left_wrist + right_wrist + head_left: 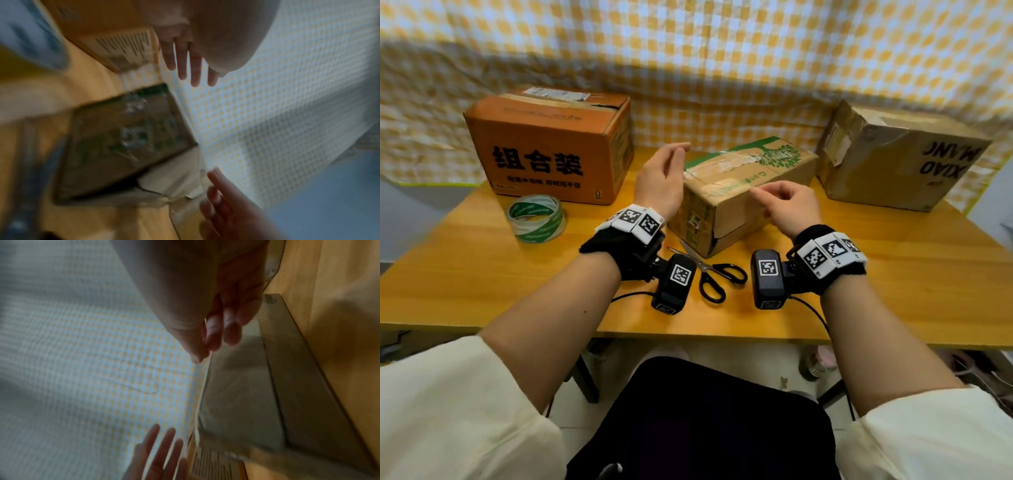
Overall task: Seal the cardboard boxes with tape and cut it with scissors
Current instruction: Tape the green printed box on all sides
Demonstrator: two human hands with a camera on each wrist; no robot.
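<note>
From your head camera, the wooden table (482, 274) stands against a yellow-checked cloth backdrop (722, 51) and carries three cardboard boxes: an orange box (544, 144) at the left rear, a green-printed box (739, 192) in the middle, and a brown box (893, 164) at the right rear. The tape roll (537, 218) lies in front of the orange box, and the scissors (714, 274) lie just before the middle box, partly hidden by your wrist cameras. Your left hand (659, 181) hovers with fingers straight and empty; your right hand (787, 205) hangs loosely curled, holding nothing. The left wrist view is blurred, showing the middle box's end (127, 146) and straight fingers (185, 65). The right wrist view is blurred too; the right fingers (222, 331) hang loose beside a box face (236, 394).
</note>
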